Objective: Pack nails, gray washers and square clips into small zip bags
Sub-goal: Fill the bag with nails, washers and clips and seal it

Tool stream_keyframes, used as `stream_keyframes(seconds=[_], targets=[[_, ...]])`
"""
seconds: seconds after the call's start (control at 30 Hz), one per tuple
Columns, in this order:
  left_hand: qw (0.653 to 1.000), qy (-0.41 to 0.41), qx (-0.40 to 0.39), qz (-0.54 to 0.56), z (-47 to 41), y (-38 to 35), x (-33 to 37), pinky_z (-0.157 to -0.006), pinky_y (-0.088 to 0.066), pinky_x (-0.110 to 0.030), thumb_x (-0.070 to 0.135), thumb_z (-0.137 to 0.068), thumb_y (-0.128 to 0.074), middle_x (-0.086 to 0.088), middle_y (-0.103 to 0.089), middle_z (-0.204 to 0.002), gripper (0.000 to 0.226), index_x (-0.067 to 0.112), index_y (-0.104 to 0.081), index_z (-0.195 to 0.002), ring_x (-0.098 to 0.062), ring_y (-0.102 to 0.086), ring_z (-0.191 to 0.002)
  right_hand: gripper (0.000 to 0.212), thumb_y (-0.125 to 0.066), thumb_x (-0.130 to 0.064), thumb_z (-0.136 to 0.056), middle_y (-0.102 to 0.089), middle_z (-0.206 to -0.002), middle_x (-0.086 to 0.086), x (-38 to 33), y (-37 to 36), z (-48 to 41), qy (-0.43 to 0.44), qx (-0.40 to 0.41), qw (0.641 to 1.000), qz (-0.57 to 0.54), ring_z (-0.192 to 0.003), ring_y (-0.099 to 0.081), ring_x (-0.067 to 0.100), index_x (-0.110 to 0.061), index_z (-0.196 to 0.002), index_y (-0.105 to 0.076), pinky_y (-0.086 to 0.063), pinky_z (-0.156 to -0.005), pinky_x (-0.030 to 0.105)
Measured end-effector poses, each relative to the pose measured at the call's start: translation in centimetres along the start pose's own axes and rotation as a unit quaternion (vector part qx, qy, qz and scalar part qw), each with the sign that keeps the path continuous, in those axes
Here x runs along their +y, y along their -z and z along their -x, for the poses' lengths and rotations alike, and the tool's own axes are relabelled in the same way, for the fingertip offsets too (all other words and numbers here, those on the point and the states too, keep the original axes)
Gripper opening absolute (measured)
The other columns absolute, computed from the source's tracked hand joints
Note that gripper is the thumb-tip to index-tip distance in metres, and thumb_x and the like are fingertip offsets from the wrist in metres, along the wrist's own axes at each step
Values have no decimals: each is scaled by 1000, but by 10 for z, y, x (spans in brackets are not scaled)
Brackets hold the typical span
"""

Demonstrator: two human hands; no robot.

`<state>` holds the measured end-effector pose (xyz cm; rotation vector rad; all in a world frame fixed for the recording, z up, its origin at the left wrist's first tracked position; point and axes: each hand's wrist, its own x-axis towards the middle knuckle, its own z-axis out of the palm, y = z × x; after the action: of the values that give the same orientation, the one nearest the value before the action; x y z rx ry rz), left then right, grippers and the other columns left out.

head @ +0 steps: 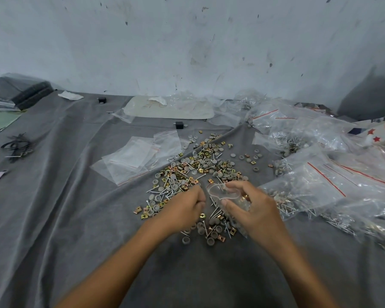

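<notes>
so the small zip bag (231,197) sits over the near end of the pile (200,167) of nails, gray washers and square clips, right hand (256,210) fingers gripping it, mouth gaping. Just beside it is the left hand (186,206), fingers curled, can't tell if they hold anything. To the left lie empty zip bags (138,158), filled bags (320,176) to the right, all on gray cloth (76,218)

Nails (165,192), washers (213,161), clips (138,209) heaped; bag (222,193) apparently open.
</notes>
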<state>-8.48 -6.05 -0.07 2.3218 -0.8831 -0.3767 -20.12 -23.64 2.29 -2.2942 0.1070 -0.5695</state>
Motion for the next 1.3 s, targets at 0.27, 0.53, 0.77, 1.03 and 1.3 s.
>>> stream_keyframes(seconds=[0.27,0.53,0.77,1.03,1.3], targets=[[977,-24,146,150,0,20,15,-59,-37,-15,18,-103,-49,9,-59,-86,15,27,-60,-103,3,-51,-68,34,-80,-31,-86,-67,-108,-29,1,-2,-1,5,-5,1000,5,-107,-61,-6,-42,-114,-65,-48,-90,20],[956,-43,127,260,-1,28,30,-75,-53,-23,15,-94,-69,5,-72,-93,16,30,-69,-101,-13,-66,-86,33,-80,-31,-87,-69,-110,-23,3,-2,-3,7,-9,1000,-1,-108,-62,-3,-32,-118,-68,-48,-92,20],[962,-44,111,247,-4,33,30,-74,-54,-22,25,-97,-65,8,-74,-89,8,30,-71,-99,-7,-68,-83,34,-79,-29,-86,-69,-110,-23,3,-1,-1,1,-1,1000,-10,-108,-63,2,-35,-117,-66,-50,-93,28],[994,-23,82,-70,-13,21,-14,-89,-50,-35,31,-98,-62,11,-65,-100,15,25,-71,-108,-11,-60,-97,43,-83,-31,-80,-63,-113,-39,3,9,12,-1,-6,1000,-29,-106,-57,-16,-52,-111,-61,-40,-82,1],[960,-38,61,-269,-19,2,-26,-101,-42,-37,52,-94,-60,-1,-54,-132,53,23,-56,-139,-23,-47,-124,46,-84,-30,-80,-63,-114,-37,14,18,19,-19,23,999,-17,-108,-59,-11,-54,-111,-61,-38,-85,1]])
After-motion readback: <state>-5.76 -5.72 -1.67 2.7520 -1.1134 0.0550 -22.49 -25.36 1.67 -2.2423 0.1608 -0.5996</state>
